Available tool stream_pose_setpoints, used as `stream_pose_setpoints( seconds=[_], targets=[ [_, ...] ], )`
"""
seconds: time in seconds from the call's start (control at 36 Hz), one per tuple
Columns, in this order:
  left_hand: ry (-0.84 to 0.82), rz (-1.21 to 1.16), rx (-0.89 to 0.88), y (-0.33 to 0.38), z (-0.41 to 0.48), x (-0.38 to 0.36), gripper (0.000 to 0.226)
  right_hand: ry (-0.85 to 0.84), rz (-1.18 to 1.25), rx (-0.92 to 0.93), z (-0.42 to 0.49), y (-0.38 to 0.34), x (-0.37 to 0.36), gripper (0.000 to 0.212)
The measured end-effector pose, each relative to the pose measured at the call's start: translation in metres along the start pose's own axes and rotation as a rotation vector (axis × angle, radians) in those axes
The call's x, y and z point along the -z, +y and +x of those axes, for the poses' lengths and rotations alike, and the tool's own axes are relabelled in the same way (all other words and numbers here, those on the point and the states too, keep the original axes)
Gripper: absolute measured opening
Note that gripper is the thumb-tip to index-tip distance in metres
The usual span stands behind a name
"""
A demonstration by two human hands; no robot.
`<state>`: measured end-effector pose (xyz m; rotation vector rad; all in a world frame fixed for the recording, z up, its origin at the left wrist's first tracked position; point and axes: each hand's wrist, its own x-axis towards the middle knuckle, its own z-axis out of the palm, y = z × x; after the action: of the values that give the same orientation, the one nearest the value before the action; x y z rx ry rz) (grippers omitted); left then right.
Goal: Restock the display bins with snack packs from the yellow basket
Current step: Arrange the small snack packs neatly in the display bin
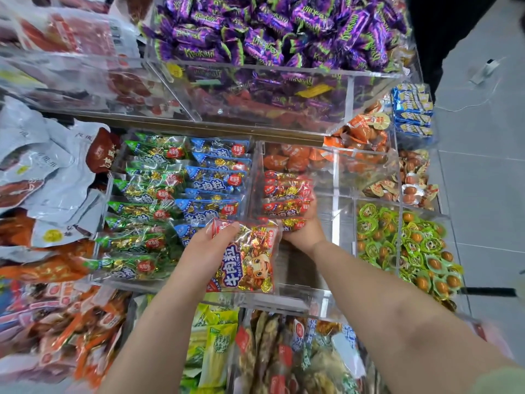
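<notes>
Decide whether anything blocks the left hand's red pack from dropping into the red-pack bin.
Nothing visible blocks it. The bin is open-topped, and the right hand grips the stacked packs at the far end, leaving room beside the pack in the left hand.

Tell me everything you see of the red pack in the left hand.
The red beef-cubes pack is a glossy plastic pouch showing gold and red foil-wrapped pieces, blue-white lettering and a cartoon face. The left hand grips its top left corner, holding it face-up above the front wall of the clear bin.
</notes>
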<state>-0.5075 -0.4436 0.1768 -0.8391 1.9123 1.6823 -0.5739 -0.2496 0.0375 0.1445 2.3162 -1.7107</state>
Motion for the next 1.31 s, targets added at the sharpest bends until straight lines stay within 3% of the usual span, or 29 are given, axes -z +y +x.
stream_pose_setpoints(
  seconds=[0.08, 0.19, 0.31, 0.39, 0.64, 0.72, 0.78, 0.83, 0.92, 1.0, 1.06, 1.17, 1.25, 1.31],
  targets=[
    [-0.004, -0.001, -0.007, 0.001, 0.000, 0.000, 0.059, -0.089, -0.078, -0.118, -0.002, 0.009, 0.007, 0.133],
    [-0.018, -0.012, -0.015, -0.001, 0.000, 0.001, 0.069, -0.053, -0.039, -0.193, -0.007, 0.010, 0.012, 0.155],
    [-0.026, -0.028, -0.012, -0.003, -0.001, 0.003, 0.055, 0.020, -0.068, -0.203, -0.017, 0.016, 0.014, 0.143],
    [-0.065, -0.025, -0.022, -0.006, -0.001, 0.004, 0.014, 0.036, -0.104, -0.160, -0.025, 0.019, 0.012, 0.133],
    [-0.131, -0.056, -0.016, -0.004, -0.007, 0.003, 0.007, 0.045, -0.044, -0.318, -0.038, 0.008, 0.017, 0.149],
    [-0.188, -0.083, -0.034, 0.001, -0.012, 0.007, 0.014, 0.085, -0.079, -0.323, -0.049, 0.005, 0.030, 0.138],
    [-0.227, -0.056, -0.080, 0.004, -0.014, 0.010, 0.027, 0.200, -0.127, -0.290, -0.054, -0.008, 0.040, 0.114],
    [-0.248, 0.038, -0.157, 0.007, -0.015, 0.011, 0.024, 0.303, -0.166, -0.146, -0.060, -0.032, 0.049, 0.081],
    [-0.230, 0.271, -0.295, 0.012, -0.015, 0.007, 0.021, 0.115, -0.112, 0.039, -0.073, -0.072, 0.058, 0.049],
    [-0.203, 0.370, -0.389, 0.020, -0.016, -0.005, 0.009, -0.279, -0.087, 0.058, -0.086, -0.106, 0.056, 0.059],
    [-0.191, 0.431, -0.426, 0.026, -0.016, -0.014, 0.008, -0.355, -0.196, 0.067, -0.087, -0.111, 0.053, 0.064],
    [-0.031, 0.443, -0.522, 0.030, -0.013, -0.025, 0.014, -0.273, -0.202, -0.052, -0.087, -0.096, 0.054, 0.048],
    [0.274, 0.523, -0.688, 0.022, -0.007, -0.020, 0.045, -0.103, 0.018, -0.174, -0.086, -0.069, 0.059, 0.042],
    [0.350, 0.698, -0.719, 0.010, 0.001, -0.019, 0.070, -0.002, 0.110, -0.252, -0.080, -0.050, 0.055, 0.040]
  ],
)
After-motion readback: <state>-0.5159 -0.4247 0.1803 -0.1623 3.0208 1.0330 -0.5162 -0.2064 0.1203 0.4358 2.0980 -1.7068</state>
